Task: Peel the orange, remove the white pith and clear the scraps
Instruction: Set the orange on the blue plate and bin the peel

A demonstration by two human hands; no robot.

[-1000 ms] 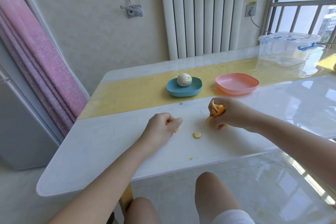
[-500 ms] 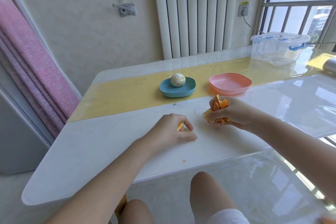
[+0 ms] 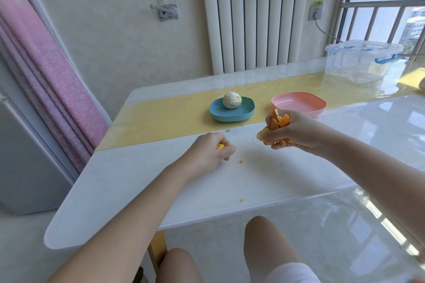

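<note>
The peeled orange [image 3: 232, 99], pale with pith, sits in the blue dish [image 3: 247, 111] on the yellow runner. My right hand [image 3: 296, 132] grips a bunch of orange peel pieces [image 3: 277, 122] just above the white table, in front of the pink dish [image 3: 299, 101]. My left hand [image 3: 210, 153] rests on the table with its fingers curled round a small peel scrap [image 3: 59, 146]. Two tiny orange crumbs lie on the table, one [image 3: 241, 162] just right of my left hand, another [image 3: 241, 200] nearer the front edge.
A clear plastic box with blue clasps [image 3: 361, 60] stands at the back right by the window. A radiator [image 3: 250, 14] and wall lie behind the table [image 3: 138, 190]; a pink curtain [image 3: 46, 71] hangs at the left. My knees are below the front edge.
My left hand picked up the loose peel piece that lay between the hands. My right hand lifted slightly with its bunch of peel. The camera view shifted a little.
</note>
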